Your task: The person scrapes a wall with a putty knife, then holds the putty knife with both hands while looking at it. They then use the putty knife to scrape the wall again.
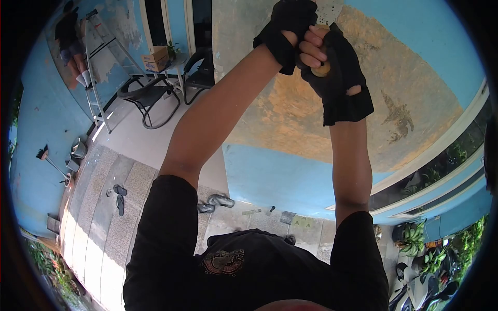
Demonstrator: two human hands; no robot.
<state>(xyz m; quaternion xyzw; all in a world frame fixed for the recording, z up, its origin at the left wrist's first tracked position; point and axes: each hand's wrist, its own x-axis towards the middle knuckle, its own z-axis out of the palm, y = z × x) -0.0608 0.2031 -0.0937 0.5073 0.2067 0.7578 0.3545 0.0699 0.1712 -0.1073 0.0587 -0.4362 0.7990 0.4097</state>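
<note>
Both hands are raised in front of the wall at the top of the head view, in black fingerless gloves. My right hand (334,65) is closed around a wooden handle (322,70); its rounded butt shows below the curled fingers. The working end of this tool is hidden. Beside it, close against the right fingers, is my left hand (291,23), seen from the wrist and glove side. Its fingers are hidden, so its grip does not show. Behind the hands is a wall patch (295,111) with tan and grey plaster exposed, bordered by blue paint.
Another person (70,44) stands on a stepladder (98,62) at the left wall. Chairs (148,98) and a small table with a cardboard box (155,58) stand nearby. Slippers (220,200) and small tools (251,211) lie on the floor. A window (430,176) is at right.
</note>
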